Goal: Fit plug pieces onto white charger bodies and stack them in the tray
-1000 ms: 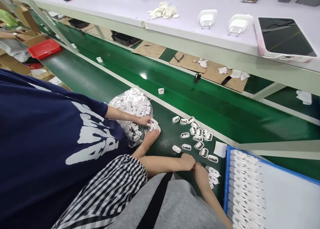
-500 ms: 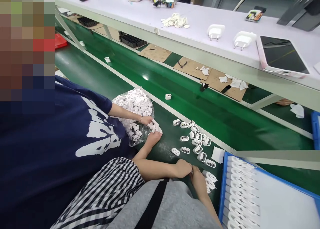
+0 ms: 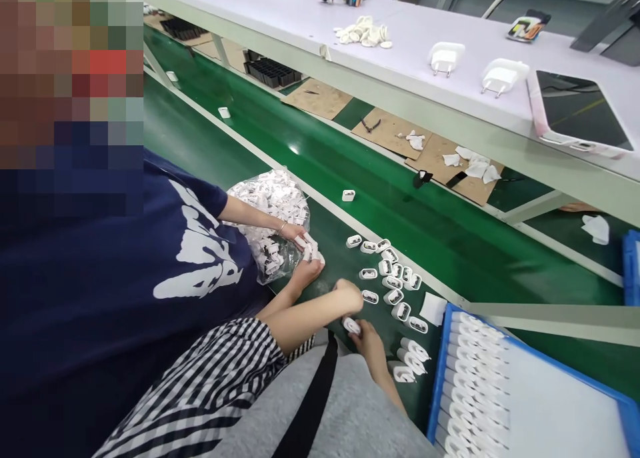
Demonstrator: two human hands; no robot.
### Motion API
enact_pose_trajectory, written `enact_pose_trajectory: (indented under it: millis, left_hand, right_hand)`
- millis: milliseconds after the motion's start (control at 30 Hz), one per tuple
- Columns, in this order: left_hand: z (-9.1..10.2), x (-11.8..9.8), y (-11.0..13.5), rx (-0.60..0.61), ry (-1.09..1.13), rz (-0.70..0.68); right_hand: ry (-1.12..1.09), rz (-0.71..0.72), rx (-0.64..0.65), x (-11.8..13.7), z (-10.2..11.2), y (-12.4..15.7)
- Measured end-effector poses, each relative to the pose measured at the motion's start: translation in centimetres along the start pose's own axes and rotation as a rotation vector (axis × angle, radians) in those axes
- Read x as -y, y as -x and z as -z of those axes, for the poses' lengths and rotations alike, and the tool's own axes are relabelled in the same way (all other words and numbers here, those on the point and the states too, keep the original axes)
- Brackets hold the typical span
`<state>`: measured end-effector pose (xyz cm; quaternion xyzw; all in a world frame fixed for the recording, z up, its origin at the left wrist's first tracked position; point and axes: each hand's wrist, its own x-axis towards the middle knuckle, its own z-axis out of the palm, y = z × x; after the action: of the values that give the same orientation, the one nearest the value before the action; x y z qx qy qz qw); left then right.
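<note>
My left hand (image 3: 349,296) is curled closed on the green belt (image 3: 450,238), right beside a scatter of several small white charger shells (image 3: 395,278). What its fingers enclose is hidden. Just below it, my right hand (image 3: 369,337) pinches one white shell (image 3: 351,325) at its fingertips. A few more white parts (image 3: 413,359) lie to the right of that hand, next to the blue tray (image 3: 436,378) lined with rows of white pieces.
A co-worker in a navy shirt (image 3: 190,258) sits at my left, both hands at a clear bag of white parts (image 3: 270,208). A grey shelf (image 3: 400,91) above the belt carries two white plug adapters (image 3: 445,58) and a tablet (image 3: 580,108). Cardboard sheets lie beyond the belt.
My hands were joined at the belt's near edge. They have parted and moved left: the left one up toward the loose shells, the right one now showing a white shell.
</note>
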<state>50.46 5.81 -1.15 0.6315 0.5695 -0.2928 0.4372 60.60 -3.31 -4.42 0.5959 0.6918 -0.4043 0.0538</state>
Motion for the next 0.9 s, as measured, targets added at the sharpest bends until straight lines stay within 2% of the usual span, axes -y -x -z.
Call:
enact_pose_trajectory:
  millis: [67,100,167,267,433,533,667,900]
  left_hand:
    - [1.2,1.2,0.1,0.082,-0.128,0.076]
    - [1.4,1.7,0.2,0.078,-0.169,0.060]
    - [1.2,2.6,-0.1,0.021,-0.178,-0.075]
    - [0.2,3.5,-0.7,0.004,-0.165,-0.304]
    - [-0.5,3.7,-1.3,-0.047,-0.231,-0.429]
    - [-1.0,3.2,-1.1,-0.024,-0.269,-0.481]
    - [-2.5,2.3,-0.9,-0.010,-0.282,-0.518]
    - [-4.7,1.2,-0.9,-0.042,-0.169,-0.534]
  right_hand:
    - [-0.062,0.021,-0.045,0.5,-0.5,-0.7]
    - [-0.093,0.022,-0.066,0.6,-0.7,-1.1]
    - [-0.166,0.000,-0.099,0.6,-1.1,-1.8]
    - [-0.289,-0.053,-0.131,0.2,-1.5,-2.7]
    - [-0.341,-0.044,-0.146,-0.5,-1.9,-3.1]
    - [-0.344,-0.049,-0.107,-1.1,-1.7,-2.5]
    - [-0.363,-0.052,-0.063,-2.0,-1.6,-0.8]
    - [-0.396,-0.157,-0.160,-2.6,-2.0,2.8]
